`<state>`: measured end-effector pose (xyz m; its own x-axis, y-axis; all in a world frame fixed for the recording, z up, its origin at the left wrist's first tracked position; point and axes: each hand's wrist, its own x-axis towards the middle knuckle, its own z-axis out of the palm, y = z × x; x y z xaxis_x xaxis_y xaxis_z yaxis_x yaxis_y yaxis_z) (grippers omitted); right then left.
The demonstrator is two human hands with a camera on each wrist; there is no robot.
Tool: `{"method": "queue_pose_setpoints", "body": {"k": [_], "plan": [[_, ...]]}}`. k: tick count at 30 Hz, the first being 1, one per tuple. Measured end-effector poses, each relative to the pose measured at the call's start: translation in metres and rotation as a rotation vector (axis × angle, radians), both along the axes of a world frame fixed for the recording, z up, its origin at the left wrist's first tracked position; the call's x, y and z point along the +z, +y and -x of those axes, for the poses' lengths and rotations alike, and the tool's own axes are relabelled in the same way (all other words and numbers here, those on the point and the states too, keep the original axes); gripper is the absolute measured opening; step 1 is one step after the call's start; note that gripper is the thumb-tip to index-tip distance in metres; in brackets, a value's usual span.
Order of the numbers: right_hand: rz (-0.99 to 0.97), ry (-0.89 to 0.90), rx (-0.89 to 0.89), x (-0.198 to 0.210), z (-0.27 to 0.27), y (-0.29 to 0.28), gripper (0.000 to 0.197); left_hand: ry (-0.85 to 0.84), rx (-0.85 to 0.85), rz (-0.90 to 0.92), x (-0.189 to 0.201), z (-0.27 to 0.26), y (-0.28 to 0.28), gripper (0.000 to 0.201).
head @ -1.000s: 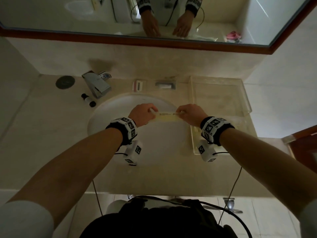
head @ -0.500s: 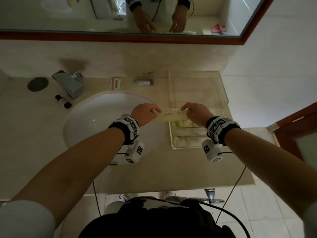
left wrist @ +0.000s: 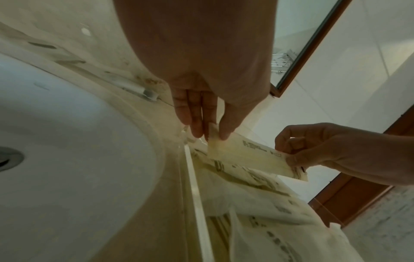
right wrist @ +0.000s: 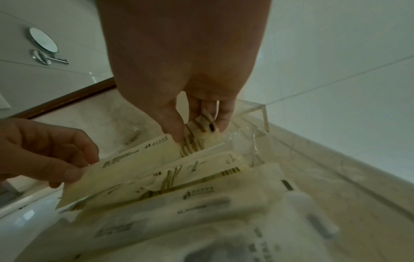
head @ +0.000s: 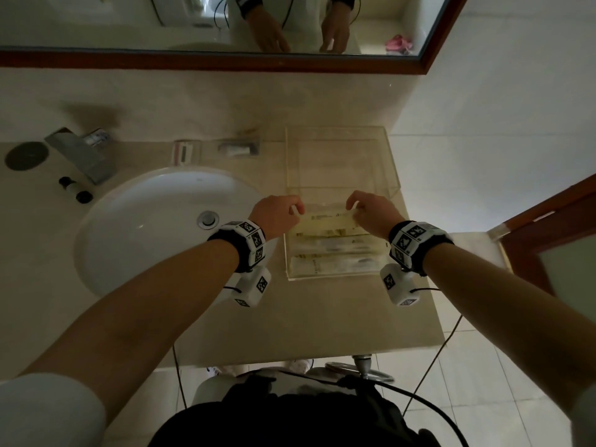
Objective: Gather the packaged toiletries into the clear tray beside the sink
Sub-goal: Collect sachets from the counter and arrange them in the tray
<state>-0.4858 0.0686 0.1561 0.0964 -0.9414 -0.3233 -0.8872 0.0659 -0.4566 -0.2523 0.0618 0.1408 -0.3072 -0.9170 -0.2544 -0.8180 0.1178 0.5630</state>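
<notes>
A long cream packet (head: 329, 219) hangs level over the middle of the clear tray (head: 392, 162). My left hand (head: 298, 210) pinches its left end and my right hand (head: 353, 209) pinches its right end. The left wrist view shows the left hand (left wrist: 212, 136) with thumb and fingers on the packet (left wrist: 246, 156). The right wrist view shows the right hand (right wrist: 199, 134) pinching the striped end of the packet (right wrist: 134, 163). Several similar packets (head: 335, 253) lie flat in the tray's near half. Two small packaged items (head: 185, 152) (head: 238, 150) lie at the back of the counter.
The white sink (head: 154, 221) is left of the tray, with the faucet (head: 80, 156) and a small black-capped bottle (head: 74, 189) behind it. A mirror (head: 193, 24) hangs above the counter. A brown door frame (head: 532, 227) stands at the right.
Both hands have carried the packet to the right, from over the sink's edge to over the tray. The grip on its two ends is the same.
</notes>
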Motion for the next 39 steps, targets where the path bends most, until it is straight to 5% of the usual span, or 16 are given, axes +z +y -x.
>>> {"method": "queue_pose_setpoints", "body": {"k": [11,18,39], "plan": [[0.068,0.213,0.177,-0.024,0.02,0.01,0.038,-0.221,-0.136,0.043,-0.011,0.023,0.007,0.034],[0.001,0.178,0.319,-0.017,0.016,0.019,0.041,-0.291,-0.366,0.005,-0.013,0.024,0.017,0.042],[-0.079,0.245,0.397,-0.023,0.016,0.03,0.069,-0.331,-0.415,-0.12,-0.015,0.022,0.028,0.076]]}}
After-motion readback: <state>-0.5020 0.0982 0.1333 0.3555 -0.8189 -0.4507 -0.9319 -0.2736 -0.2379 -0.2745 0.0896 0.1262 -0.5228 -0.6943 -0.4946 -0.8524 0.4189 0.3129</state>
